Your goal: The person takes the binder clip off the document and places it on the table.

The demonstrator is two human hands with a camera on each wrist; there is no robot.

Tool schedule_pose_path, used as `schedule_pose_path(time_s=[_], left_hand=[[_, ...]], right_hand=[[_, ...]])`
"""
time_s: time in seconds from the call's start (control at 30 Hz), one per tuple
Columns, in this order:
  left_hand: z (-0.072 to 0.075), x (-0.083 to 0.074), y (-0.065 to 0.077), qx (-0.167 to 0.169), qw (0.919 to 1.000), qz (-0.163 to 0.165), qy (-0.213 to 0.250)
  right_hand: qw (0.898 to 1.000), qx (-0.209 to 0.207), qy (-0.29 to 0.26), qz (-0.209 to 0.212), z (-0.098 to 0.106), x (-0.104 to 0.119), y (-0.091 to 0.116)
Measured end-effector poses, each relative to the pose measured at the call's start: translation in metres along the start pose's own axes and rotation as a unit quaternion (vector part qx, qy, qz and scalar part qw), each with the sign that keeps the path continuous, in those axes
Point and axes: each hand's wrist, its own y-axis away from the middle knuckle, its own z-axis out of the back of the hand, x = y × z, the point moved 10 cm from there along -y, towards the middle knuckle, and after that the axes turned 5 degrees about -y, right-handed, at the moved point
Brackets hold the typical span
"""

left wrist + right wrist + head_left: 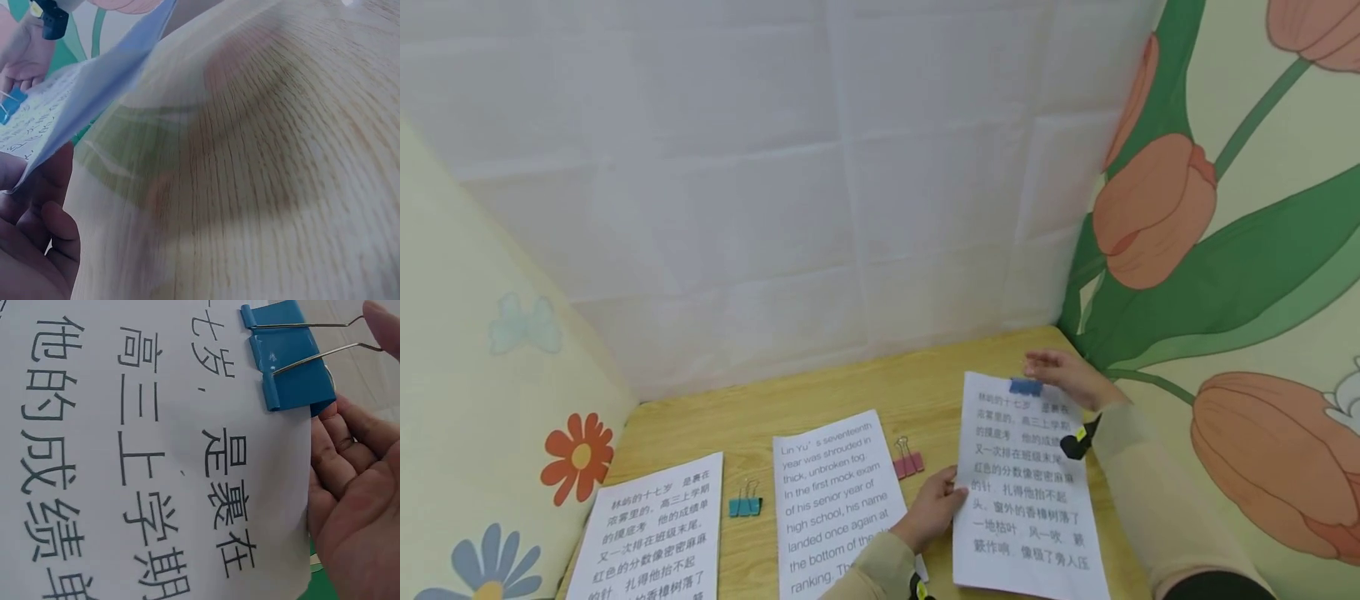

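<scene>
A stack of paper printed with Chinese text [1022, 492] is tilted up off the table at the right. My left hand [928, 508] grips its left edge, with the thumb on the printed face and fingers behind, as the left wrist view shows. On the top edge sits a blue binder clip [287, 356], its jaws over the paper. At that clip is my right hand [1067, 375]; the thumb is on the end of the front wire handle and curled fingers are behind the clip, pinching it.
On the wooden table [700, 417] lie an English-printed sheet [835, 500] and, farther left, another Chinese-printed stack [647, 533]. A teal binder clip [746, 506] lies between them, and a pink one [908, 464] is near my left hand. Flower-patterned panels flank the table.
</scene>
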Motion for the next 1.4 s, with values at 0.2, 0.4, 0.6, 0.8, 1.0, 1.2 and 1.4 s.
schedule_pose_path(time_s=[0.2,0.4,0.6,0.8,1.0,1.2,1.4], left_hand=[[0.002,0.001,0.002,-0.007,1.0,0.001,-0.001],[0.005,0.003,0.002,-0.012,0.9999,0.002,0.004],[0.006,0.006,0.001,-0.022,0.9997,0.001,0.005],[0.007,0.004,0.003,-0.025,0.9996,0.004,-0.016],[0.008,0.001,0.005,-0.025,0.9994,0.001,-0.023],[0.009,0.005,0.005,-0.024,0.9995,0.009,-0.018],[0.007,0.005,0.006,-0.017,0.9995,0.016,-0.021]], right_hand=[[0.998,-0.005,0.054,-0.015,0.0,0.007,0.002],[1.0,0.007,0.02,-0.01,-0.003,0.007,-0.001],[1.0,0.017,0.019,-0.009,-0.005,0.005,-0.002],[0.999,0.035,0.025,0.001,-0.008,0.006,-0.003],[1.0,0.02,0.023,0.002,-0.006,0.007,-0.002],[1.0,0.016,0.013,0.015,-0.009,0.013,0.001],[0.999,-0.026,-0.017,0.041,-0.003,0.019,0.003]])
